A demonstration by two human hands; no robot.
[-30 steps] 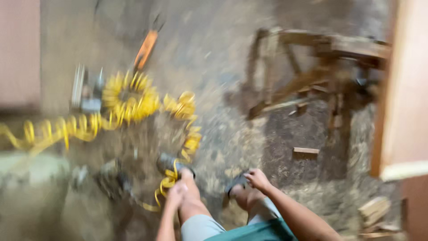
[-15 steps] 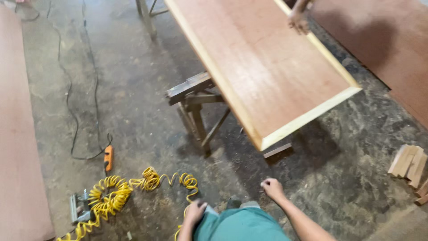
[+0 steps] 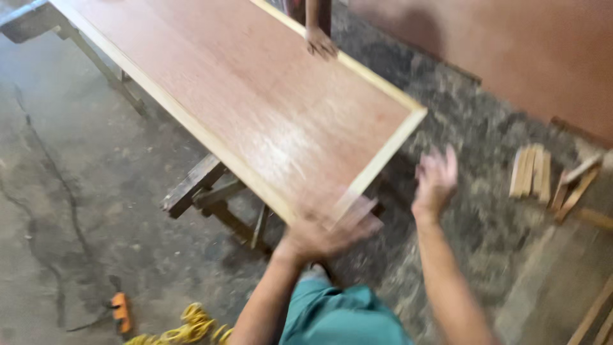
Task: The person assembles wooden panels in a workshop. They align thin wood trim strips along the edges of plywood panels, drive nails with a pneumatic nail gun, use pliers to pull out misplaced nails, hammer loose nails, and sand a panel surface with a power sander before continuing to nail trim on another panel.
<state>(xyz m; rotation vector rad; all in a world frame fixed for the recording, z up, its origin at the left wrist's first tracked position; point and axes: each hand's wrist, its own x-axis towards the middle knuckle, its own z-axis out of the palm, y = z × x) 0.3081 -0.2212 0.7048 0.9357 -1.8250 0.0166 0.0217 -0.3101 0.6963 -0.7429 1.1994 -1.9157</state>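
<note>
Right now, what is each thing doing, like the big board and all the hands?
wooden panel: lying flat on a sawhorse
sawhorse: standing under the panel
left hand: open, blurred, at the panel's near corner
right hand: open, empty, in the air
another person's hand: resting on the far edge
wood strips: lying on the floor

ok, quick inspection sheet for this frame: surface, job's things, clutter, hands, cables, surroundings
Surface: concrete floor, dusty, with sawdust patches.
Job's things: long reddish wood panel with pale edging, lying flat on a wooden trestle.
Clutter: short wood offcuts on the floor at right.
Hands: left hand blurred, at the panel's near corner; contact unclear. Right hand open, in the air beside that corner. Another person's hand rests on the far edge.
Cables: yellow coiled hose; dark cord across the floor.
Surroundings: another reddish board at upper right.
</note>
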